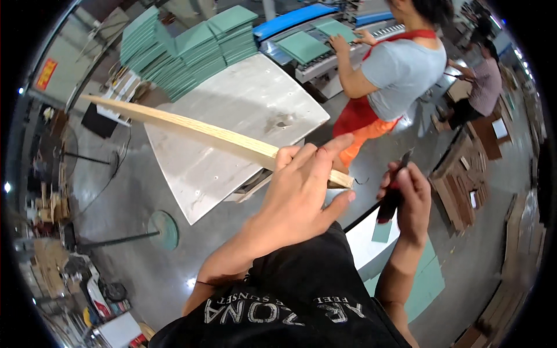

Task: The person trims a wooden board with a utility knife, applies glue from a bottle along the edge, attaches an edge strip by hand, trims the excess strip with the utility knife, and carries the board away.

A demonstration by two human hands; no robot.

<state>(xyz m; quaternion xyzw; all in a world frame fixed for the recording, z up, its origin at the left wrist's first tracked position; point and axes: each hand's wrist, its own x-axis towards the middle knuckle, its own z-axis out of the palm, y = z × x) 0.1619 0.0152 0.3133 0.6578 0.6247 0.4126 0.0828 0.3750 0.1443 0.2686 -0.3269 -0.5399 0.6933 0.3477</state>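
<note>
A long, pale wooden strip (pixel 203 132) slants from the upper left down to my left hand (pixel 299 194), across the worktable. My left hand is closed over its near end, with the index finger and thumb spread to either side of the tip. My right hand (pixel 416 200) grips a utility knife (pixel 390 206) with a dark and red handle. Its blade points up and away from me. The knife is to the right of the strip's end and apart from it.
Stacked green boards (pixel 194 52) stand at the far end of the pale worktable (pixel 191 185). A person (pixel 400 75) in a red apron handles green boards at a machine (pixel 325 68). Brown panels (pixel 464 180) lie to the right; a round stand base (pixel 163 230) sits left.
</note>
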